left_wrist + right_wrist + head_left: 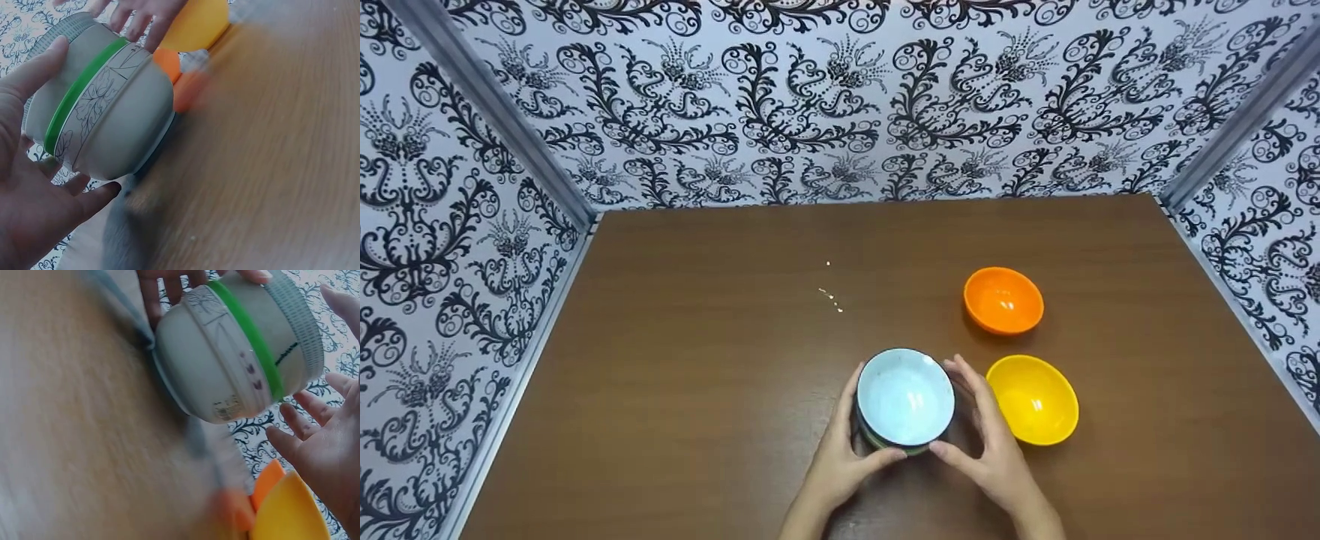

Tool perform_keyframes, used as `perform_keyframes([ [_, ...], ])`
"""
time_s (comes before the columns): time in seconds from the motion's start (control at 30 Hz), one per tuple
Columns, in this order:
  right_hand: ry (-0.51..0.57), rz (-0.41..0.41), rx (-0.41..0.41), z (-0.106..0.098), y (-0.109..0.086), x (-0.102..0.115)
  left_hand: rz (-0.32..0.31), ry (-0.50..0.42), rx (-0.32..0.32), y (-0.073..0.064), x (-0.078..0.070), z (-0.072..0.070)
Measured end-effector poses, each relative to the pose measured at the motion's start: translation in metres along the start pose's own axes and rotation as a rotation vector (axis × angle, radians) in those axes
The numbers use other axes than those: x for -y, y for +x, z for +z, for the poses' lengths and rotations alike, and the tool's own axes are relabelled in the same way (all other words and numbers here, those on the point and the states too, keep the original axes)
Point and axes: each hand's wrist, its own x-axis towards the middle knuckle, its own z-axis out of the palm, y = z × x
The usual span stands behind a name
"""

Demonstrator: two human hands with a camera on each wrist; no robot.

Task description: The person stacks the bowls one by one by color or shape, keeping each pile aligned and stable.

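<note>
A stack of bowls [906, 397] stands near the front of the wooden table. Its top bowl is pale inside, with a dotted band at its rim [298, 323]. Beneath come a green-rimmed bowl [84, 93] and, lowest, a white bowl [191, 363] with line-drawn leaves. My left hand [840, 454] holds the stack from the left, thumb along the near side, fingers curved round the far side. Cupped loosely at the right is my right hand [994, 450], its fingers [289, 439] beside the green rim and its thumb off the top bowl.
A yellow bowl [1033, 401] stands just right of my right hand. Behind it is an orange bowl [1003, 300]. Several tiny pale specks [831, 295] mark the table [682, 337] left of centre. Patterned walls [840, 97] enclose the back and sides.
</note>
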Motion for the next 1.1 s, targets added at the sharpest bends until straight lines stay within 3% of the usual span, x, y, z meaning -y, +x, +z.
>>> perform_keyframes([
  [0.27,0.008,-0.025,-0.055,-0.011,-0.001,0.004,-0.020,-0.090,0.004,0.000,0.003,0.002],
  [0.43,0.030,-0.035,-0.143,-0.017,0.000,0.006,-0.042,-0.107,-0.002,0.002,0.003,0.003],
  [0.57,0.061,-0.089,-0.211,-0.026,0.000,0.005,-0.054,-0.120,0.005,0.003,0.004,0.004],
  [0.73,0.022,-0.126,-0.369,-0.039,-0.002,0.004,-0.059,-0.128,0.012,0.003,0.006,0.004],
  [0.9,-0.100,0.010,-0.533,-0.052,-0.006,0.002,-0.062,-0.134,0.007,0.001,0.006,0.004],
  [1.1,-0.092,0.144,-0.649,-0.068,-0.012,-0.002,-0.069,-0.133,-0.005,0.000,0.003,0.001],
])
